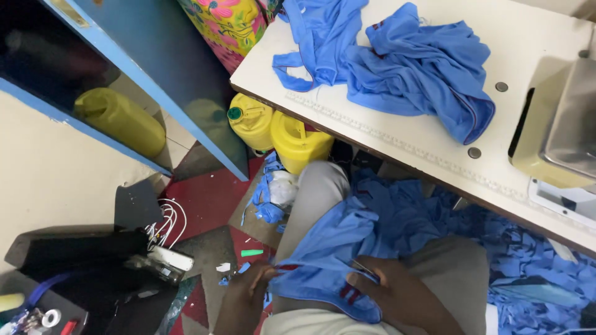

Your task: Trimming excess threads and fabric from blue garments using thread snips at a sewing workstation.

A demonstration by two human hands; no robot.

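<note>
A blue fabric piece (338,245) with a red-striped edge lies across my lap, over grey trousers. My left hand (248,291) pinches its left edge near the red stripe. My right hand (397,291) grips the cloth lower right, and a thin metal tool, possibly small scissors or a needle (363,268), pokes out from its fingers. More blue garments (403,62) lie crumpled on the cream sewing table (397,146) above my knees.
A sewing machine base (559,130) sits at the table's right. Two yellow jerrycans (276,130) stand under the table's left end, another (121,121) by a blue door frame. Blue scraps (534,260) cover the floor at right. Cables and a power strip (167,248) lie at left.
</note>
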